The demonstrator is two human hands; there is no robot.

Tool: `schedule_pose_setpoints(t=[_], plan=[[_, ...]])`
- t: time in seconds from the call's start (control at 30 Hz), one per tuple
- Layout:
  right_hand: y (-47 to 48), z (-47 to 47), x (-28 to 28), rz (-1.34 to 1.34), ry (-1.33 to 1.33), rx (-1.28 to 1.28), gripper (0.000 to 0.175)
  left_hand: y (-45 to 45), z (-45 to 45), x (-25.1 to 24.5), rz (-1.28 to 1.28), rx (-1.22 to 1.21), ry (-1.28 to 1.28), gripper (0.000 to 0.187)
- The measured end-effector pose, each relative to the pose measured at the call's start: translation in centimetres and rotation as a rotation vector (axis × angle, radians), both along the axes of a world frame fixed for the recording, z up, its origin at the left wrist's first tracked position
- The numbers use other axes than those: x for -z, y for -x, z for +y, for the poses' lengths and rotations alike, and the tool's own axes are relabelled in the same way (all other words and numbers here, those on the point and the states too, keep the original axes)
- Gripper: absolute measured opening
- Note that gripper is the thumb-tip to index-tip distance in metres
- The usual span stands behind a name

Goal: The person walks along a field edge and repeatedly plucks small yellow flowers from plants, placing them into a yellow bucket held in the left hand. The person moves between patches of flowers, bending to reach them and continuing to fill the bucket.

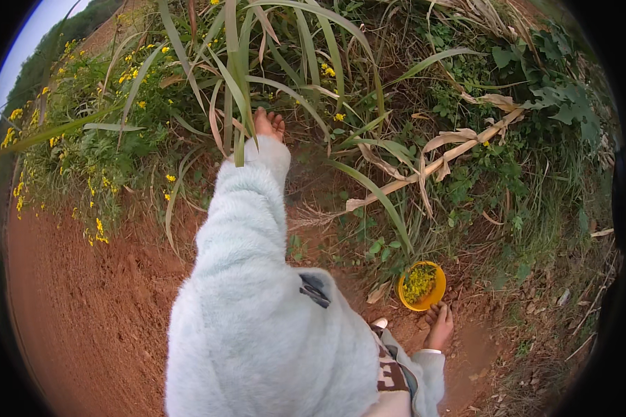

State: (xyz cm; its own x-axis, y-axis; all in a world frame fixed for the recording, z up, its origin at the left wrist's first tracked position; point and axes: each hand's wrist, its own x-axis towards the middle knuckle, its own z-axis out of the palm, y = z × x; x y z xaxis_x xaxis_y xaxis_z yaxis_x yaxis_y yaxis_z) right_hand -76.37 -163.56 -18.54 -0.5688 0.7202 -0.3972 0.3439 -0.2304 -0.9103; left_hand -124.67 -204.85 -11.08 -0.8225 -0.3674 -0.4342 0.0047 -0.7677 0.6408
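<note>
My left hand reaches out among long green grass blades at the bank. One blade crosses in front of its wrist, and whether the partly curled fingers hold anything cannot be made out. Low on the right, my right hand grips the rim of a small yellow bucket. Inside it lies a heap of yellow flower heads with some green bits. Yellow flowers also grow among the grass beyond my left hand.
A dry, pale stalk slants across the weeds to the right. Yellow-flowering plants crowd the upper left. Bare reddish soil slopes along the left. Broad green leaves hang at the far right. A light shoe tip shows beside the bucket.
</note>
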Motion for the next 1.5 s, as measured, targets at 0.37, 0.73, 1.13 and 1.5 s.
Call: schedule_pose_setpoints(t=[0.37,0.73,1.13,1.5], plan=[[4.7,-1.7,-1.0,0.146,0.01,-0.056,0.028,-10.2,-8.3,-5.7,0.485,-0.045,-0.016,0.017],[10.9,-4.3,-12.8,0.531,-0.042,-0.326,0.026,-25.2,-18.1,-5.6,0.402,0.27,0.042,0.024],[13.6,-19.7,-18.5,0.711,-0.071,-1.567,0.017,-23.0,-16.1,-2.0,0.179,0.32,-0.362,0.025],[19.0,-30.5,-17.2,0.591,-0.083,-1.451,0.027,-25.2,-17.3,-4.7,0.251,0.367,-0.145,0.025]])
